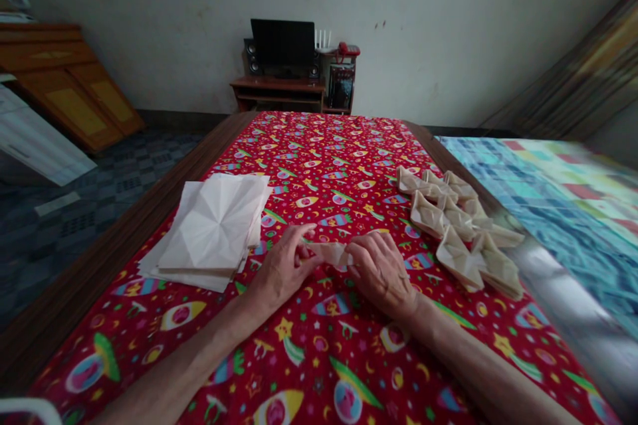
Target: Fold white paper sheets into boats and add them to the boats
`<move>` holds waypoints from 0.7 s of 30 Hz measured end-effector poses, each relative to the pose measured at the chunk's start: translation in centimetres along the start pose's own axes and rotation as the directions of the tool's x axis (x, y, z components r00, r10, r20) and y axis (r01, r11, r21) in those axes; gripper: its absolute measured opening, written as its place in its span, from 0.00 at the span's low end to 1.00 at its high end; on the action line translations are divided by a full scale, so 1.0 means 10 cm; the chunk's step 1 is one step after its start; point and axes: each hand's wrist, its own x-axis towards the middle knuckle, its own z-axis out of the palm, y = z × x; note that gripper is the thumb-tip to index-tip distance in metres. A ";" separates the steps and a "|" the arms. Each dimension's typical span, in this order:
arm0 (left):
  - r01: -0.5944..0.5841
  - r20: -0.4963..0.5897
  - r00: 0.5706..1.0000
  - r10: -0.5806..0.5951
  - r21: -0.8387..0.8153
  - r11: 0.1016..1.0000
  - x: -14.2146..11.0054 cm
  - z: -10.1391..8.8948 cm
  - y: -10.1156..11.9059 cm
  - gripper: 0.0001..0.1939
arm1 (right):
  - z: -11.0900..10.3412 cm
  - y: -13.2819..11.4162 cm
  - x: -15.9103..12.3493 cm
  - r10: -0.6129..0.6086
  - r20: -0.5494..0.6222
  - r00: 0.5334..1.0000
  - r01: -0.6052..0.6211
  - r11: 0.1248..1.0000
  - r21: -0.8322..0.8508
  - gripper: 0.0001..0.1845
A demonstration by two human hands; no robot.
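Observation:
Between my two hands is a small strip of folded white paper (331, 253), close above the red patterned cloth. My left hand (289, 257) pinches its left end between thumb and fingers. On the other end, my right hand (379, 271) is closed with the knuckles up, and its fingertips are partly hidden. To the left lies a stack of creased white paper sheets (209, 229), the top one marked with folds fanning out from its middle. Several folded paper pieces (456, 216), cream-coloured and pointed, stand in rows on the right.
The red cloth (319, 186) covers a long table with dark wooden edges (54, 285). A bed with a blue patterned cover (553, 206) adjoins on the right. Beyond the far end, a desk (279, 85) holds a monitor (283, 43) and speakers. A wooden cabinet (80, 86) stands at the left.

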 end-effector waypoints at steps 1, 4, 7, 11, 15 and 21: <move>0.050 0.032 0.998 -0.049 -0.057 0.997 0.01 0.00 -0.01 0.16 | 0.00 0.00 0.00 -0.008 -0.005 1.000 0.008 1.000 0.008 0.07; 0.069 0.046 0.997 -0.065 -0.080 0.994 0.03 -0.02 -0.01 0.05 | -0.03 0.01 0.01 -0.029 0.017 0.999 0.029 0.999 0.020 0.07; -0.012 -0.058 0.998 0.012 0.001 1.000 0.03 -0.05 -0.02 0.05 | -0.07 0.03 0.00 -0.037 0.068 0.997 0.035 0.999 0.021 0.07; -0.150 -0.102 0.981 0.165 0.142 0.978 -0.01 -0.08 -0.03 0.06 | -0.12 0.09 -0.08 0.071 0.079 0.994 -0.083 0.983 0.161 0.10; -0.225 -0.099 0.963 0.251 0.217 0.950 -0.03 -0.08 -0.03 0.07 | -0.11 0.12 -0.15 0.196 0.104 0.975 -0.218 0.934 0.284 0.03; -0.153 -0.140 0.975 0.173 0.148 0.977 0.01 -0.11 -0.07 0.09 | -0.13 0.13 -0.12 0.155 0.139 0.978 -0.196 0.909 0.368 0.03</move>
